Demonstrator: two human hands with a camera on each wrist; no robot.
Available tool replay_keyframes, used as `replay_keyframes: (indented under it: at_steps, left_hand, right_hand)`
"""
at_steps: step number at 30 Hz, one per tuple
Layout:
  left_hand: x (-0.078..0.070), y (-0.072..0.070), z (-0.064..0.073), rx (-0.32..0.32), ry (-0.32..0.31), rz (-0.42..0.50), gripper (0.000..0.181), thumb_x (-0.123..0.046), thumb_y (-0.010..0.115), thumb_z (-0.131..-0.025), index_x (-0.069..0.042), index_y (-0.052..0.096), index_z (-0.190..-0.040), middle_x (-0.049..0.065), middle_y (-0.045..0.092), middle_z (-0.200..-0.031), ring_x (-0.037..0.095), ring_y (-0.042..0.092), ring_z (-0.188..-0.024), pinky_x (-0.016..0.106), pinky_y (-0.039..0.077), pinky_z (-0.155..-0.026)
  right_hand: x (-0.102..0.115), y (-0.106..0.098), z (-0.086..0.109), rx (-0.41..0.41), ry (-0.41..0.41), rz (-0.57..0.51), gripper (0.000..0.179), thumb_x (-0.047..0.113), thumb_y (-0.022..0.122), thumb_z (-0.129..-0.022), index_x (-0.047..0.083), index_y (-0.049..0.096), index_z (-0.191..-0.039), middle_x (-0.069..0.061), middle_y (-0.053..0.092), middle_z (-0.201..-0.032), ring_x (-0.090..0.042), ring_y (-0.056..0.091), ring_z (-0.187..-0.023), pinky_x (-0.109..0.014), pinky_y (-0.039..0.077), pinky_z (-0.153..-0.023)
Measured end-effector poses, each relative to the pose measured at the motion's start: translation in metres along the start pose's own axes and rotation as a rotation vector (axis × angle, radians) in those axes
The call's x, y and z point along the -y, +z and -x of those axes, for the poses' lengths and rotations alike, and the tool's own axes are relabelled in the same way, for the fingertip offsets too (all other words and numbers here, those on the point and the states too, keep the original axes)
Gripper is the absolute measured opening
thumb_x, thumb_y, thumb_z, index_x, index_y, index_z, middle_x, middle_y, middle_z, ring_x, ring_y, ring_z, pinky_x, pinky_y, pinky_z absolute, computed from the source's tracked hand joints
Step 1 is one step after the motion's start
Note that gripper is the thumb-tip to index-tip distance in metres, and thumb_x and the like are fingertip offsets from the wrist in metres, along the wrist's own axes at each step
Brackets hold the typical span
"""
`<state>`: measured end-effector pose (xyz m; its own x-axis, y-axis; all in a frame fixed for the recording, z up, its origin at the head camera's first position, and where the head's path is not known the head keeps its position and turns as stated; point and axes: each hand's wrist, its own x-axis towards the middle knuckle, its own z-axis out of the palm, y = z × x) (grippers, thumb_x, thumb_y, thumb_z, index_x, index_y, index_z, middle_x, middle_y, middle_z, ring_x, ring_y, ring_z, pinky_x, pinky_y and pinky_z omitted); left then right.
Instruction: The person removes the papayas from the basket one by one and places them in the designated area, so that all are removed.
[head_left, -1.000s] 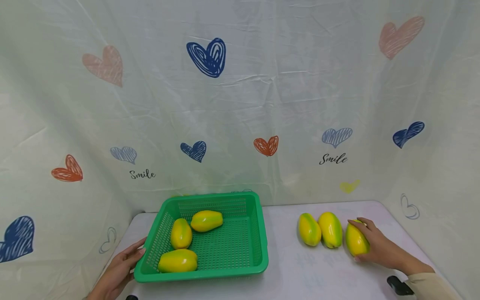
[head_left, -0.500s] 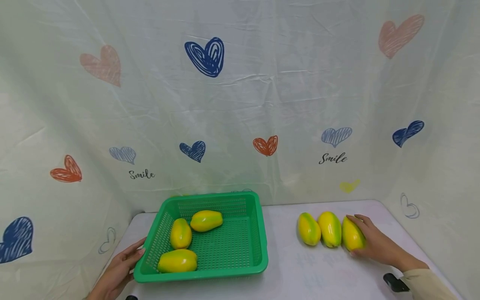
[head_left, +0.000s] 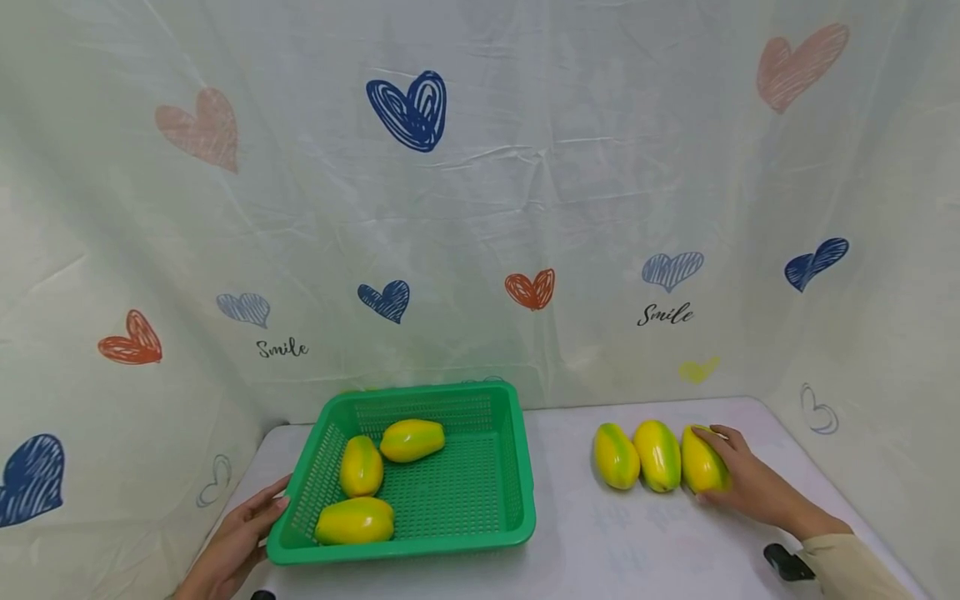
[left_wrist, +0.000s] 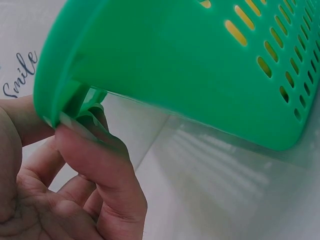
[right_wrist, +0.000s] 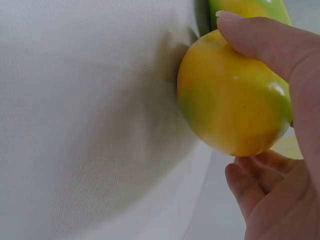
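1. The left hand (head_left: 240, 533) is at the left side of the green basket (head_left: 450, 546); the head view hides much of its hold, but the left wrist view shows the thumb and curled fingers pinching the rim
2. Through the slots in the basket's wall, that wrist view shows only bits of yellow, while the head view shows three yellow-green fruits inside: a front fruit (head_left: 355, 521), a middle fruit (head_left: 362, 467) and a back fruit (head_left: 412, 441), all toward the basket's left half
3. Well to the right of the basket, the right hand (head_left: 750, 483) grasps the far fruit (head_left: 702, 462); the right wrist view shows its rounded end, with the thumb on one side and fingers on the other
4. Between the basket and that grasped fruit lie the near fruit (head_left: 617, 457) and the next fruit (head_left: 659, 457), in a row
5. Under the basket is a pale table (head_left: 577, 542); behind it hangs a whitish cloth (head_left: 480, 208) printed with hearts and "Smile"
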<state>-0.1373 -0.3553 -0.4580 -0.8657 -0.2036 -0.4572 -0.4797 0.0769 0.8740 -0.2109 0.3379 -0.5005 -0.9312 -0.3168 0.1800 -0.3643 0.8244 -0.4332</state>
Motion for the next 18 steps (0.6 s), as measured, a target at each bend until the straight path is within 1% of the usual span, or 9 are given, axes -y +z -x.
replay_keyframes:
  at_steps: [2, 5, 10, 13, 18]
  left_hand:
    - [-0.0006, 0.0000, -0.0009, 0.001, -0.001, 0.001, 0.074, -0.035, 0.059, -0.090, -0.005, 0.022, -0.147, 0.019, 0.048, -0.127, 0.019, 0.058, -0.090, 0.040, 0.050, -0.079]
    - [-0.0009, 0.0001, -0.0020, 0.000, -0.001, 0.002, 0.073, -0.034, 0.059, -0.091, -0.005, 0.022, -0.147, 0.020, 0.047, -0.128, 0.020, 0.058, -0.090, 0.040, 0.050, -0.080]
    - [0.0000, -0.0008, -0.0018, -0.001, 0.004, 0.006, 0.074, -0.034, 0.060, -0.090, -0.005, 0.022, -0.146, 0.016, 0.051, -0.126, 0.020, 0.058, -0.090, 0.040, 0.050, -0.080]
    - [0.0007, -0.0010, -0.0012, -0.003, 0.004, 0.006, 0.074, -0.035, 0.060, -0.089, -0.005, 0.023, -0.146, 0.015, 0.051, -0.125, 0.020, 0.058, -0.091, 0.039, 0.050, -0.080]
    - [0.0012, -0.0004, -0.0013, -0.007, -0.001, 0.003, 0.074, -0.035, 0.060, -0.089, -0.005, 0.023, -0.146, 0.022, 0.043, -0.133, 0.019, 0.057, -0.090, 0.039, 0.050, -0.080]
  right_hand:
    - [0.0006, -0.0013, -0.0010, 0.009, 0.009, -0.002, 0.094, 0.032, 0.083, -0.067, 0.003, 0.031, -0.140, -0.028, 0.025, -0.138, -0.047, 0.039, -0.116, -0.063, 0.036, -0.089]
    - [0.0007, -0.0026, -0.0027, 0.020, 0.020, -0.015, 0.093, 0.031, 0.082, -0.068, 0.002, 0.031, -0.140, -0.029, 0.025, -0.140, -0.048, 0.033, -0.121, -0.065, 0.031, -0.092]
    - [-0.0011, -0.0012, -0.0050, 0.018, 0.018, 0.002, 0.091, 0.032, 0.082, -0.069, 0.002, 0.033, -0.139, -0.028, 0.026, -0.139, -0.047, 0.034, -0.120, -0.065, 0.031, -0.092]
    - [-0.0022, -0.0004, -0.0061, 0.027, 0.023, 0.000, 0.090, 0.033, 0.081, -0.069, 0.001, 0.033, -0.139, -0.028, 0.026, -0.138, -0.047, 0.034, -0.119, -0.065, 0.031, -0.092]
    - [-0.0033, -0.0003, -0.0075, 0.027, 0.029, -0.001, 0.087, 0.030, 0.081, -0.070, 0.002, 0.035, -0.138, -0.027, 0.029, -0.137, -0.046, 0.034, -0.120, -0.064, 0.030, -0.094]
